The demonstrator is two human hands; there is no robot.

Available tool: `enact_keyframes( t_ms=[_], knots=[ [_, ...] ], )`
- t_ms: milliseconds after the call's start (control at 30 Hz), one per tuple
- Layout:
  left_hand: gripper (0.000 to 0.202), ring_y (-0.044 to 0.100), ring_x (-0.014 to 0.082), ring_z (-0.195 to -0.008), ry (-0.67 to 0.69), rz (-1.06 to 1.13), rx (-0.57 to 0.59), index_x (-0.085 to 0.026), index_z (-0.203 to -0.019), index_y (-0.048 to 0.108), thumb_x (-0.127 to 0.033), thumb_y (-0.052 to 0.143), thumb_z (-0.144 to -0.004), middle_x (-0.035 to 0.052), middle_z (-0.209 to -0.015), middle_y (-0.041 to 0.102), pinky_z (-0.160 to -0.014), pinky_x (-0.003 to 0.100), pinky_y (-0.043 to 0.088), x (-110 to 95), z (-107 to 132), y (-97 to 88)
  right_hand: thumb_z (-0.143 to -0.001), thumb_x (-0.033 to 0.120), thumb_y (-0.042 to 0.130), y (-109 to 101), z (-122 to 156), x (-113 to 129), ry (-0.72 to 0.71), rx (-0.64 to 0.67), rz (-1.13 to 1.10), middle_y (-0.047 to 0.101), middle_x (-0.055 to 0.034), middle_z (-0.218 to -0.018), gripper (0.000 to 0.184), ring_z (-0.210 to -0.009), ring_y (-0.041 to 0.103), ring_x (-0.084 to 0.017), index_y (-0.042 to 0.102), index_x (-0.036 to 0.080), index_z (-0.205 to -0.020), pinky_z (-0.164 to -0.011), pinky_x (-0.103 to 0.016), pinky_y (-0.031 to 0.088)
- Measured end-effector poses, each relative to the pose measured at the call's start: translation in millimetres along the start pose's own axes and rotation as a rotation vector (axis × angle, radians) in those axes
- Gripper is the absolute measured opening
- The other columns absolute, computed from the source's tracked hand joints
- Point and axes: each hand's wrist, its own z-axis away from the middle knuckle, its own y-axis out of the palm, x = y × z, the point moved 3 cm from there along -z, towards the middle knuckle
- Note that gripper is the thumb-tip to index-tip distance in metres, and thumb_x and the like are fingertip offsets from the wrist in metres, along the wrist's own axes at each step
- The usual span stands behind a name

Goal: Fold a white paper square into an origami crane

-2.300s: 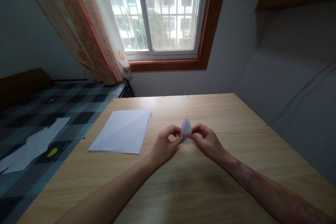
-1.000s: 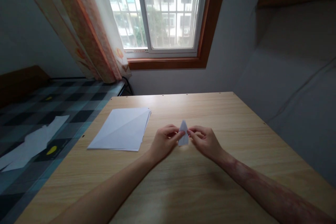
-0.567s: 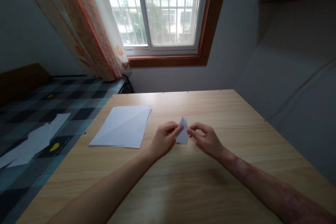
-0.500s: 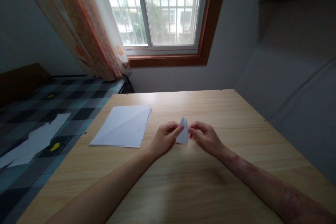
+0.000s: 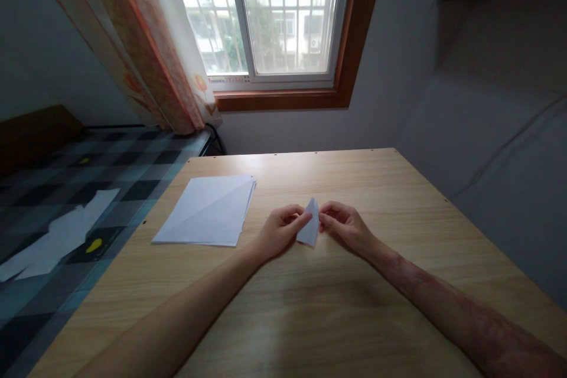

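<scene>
A small folded piece of white paper (image 5: 310, 231) is held above the middle of the table, its narrow end pointing up. My left hand (image 5: 283, 227) pinches it from the left, the thumb lying across its face. My right hand (image 5: 343, 223) is at the paper's right edge, thumb and fingertips closed together there. The exact contact of the right fingertips is hard to make out. To the left of my left hand lies a stack of white paper sheets (image 5: 208, 209), the top one showing a diagonal crease.
The wooden table (image 5: 283, 307) stands before a barred window (image 5: 290, 23). On the left is a bed with a checked cover (image 5: 146, 150), with white paper strips (image 5: 62, 239) lying on it. A patterned curtain (image 5: 155, 53) hangs beside the window.
The folded paper has tilted slightly, its lower end now angled a little differently. Both hands stay almost where they were, and the view has shifted very slightly.
</scene>
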Motion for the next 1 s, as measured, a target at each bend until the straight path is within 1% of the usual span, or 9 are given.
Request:
enact_keyframes(
  t_ms=[133,367,533,667,800,933,1000],
  knots=[
    [0.046,0.058,0.0159,-0.079,0.013,-0.030,0.039,-0.013,-0.091,0.075,-0.057,0.069,-0.103,0.0028,-0.083,0.069,-0.071,0.026,0.044,1.5,1.1,2.6,-0.098,0.053,0.082,1.6,-0.6,1.5,-0.020,-0.005,0.003,0.074,-0.0033,-0.088,0.031,-0.079,0.069,-0.019,0.077,0.022,-0.096,-0.074,-0.032,0.056],
    [0.043,0.061,0.0168,-0.082,0.036,-0.032,0.084,-0.014,-0.093,0.076,-0.054,0.069,-0.105,0.0043,-0.088,0.071,-0.075,0.027,0.047,5.6,1.8,5.3,-0.097,0.053,0.083,2.1,-0.6,3.3,0.002,-0.022,0.052,0.071,-0.0014,-0.084,0.034,-0.074,0.066,-0.016,0.074,0.021,-0.091,-0.069,-0.029,0.052],
    [0.039,0.062,0.0159,-0.079,0.006,0.051,0.106,-0.013,-0.101,0.077,-0.052,0.079,-0.097,0.0037,-0.089,0.072,-0.069,0.025,0.046,11.0,1.5,7.4,-0.096,0.053,0.084,-0.1,0.2,-2.7,0.013,-0.037,0.085,0.071,-0.0008,-0.082,0.034,-0.072,0.064,-0.016,0.074,0.021,-0.092,-0.067,-0.028,0.051],
    [0.039,0.065,0.0172,-0.082,-0.006,0.065,0.110,-0.014,-0.106,0.079,-0.052,0.079,-0.098,0.0054,-0.094,0.075,-0.072,0.026,0.048,14.5,0.6,7.0,-0.097,0.054,0.082,0.9,0.0,-1.9,0.021,-0.029,0.066,0.071,-0.0009,-0.083,0.034,-0.071,0.063,-0.015,0.075,0.021,-0.094,-0.067,-0.028,0.051],
    [0.042,0.062,0.0164,-0.079,-0.009,0.026,0.097,-0.013,-0.104,0.079,-0.055,0.076,-0.099,0.0042,-0.089,0.072,-0.069,0.026,0.046,17.2,-0.1,5.7,-0.102,0.058,0.075,4.3,0.2,5.6,0.017,-0.015,0.064,0.070,-0.0012,-0.082,0.038,-0.070,0.063,-0.016,0.074,0.021,-0.093,-0.067,-0.029,0.052],
    [0.043,0.059,0.0156,-0.077,0.022,-0.023,0.077,-0.013,-0.102,0.077,-0.056,0.074,-0.100,0.0034,-0.087,0.069,-0.067,0.025,0.044,16.4,0.5,5.2,-0.096,0.055,0.083,5.8,1.6,6.6,0.013,-0.011,0.111,0.072,-0.0019,-0.087,0.035,-0.073,0.065,-0.017,0.074,0.022,-0.101,-0.069,-0.030,0.053],
    [0.041,0.055,0.0142,-0.074,0.041,-0.075,0.070,-0.014,-0.097,0.077,-0.055,0.074,-0.101,0.0015,-0.082,0.064,-0.065,0.025,0.040,14.5,1.0,5.4,-0.096,0.055,0.083,5.3,2.0,3.9,0.013,-0.007,0.130,0.072,-0.0018,-0.085,0.034,-0.073,0.065,-0.017,0.074,0.022,-0.100,-0.070,-0.031,0.053]
  ],
)
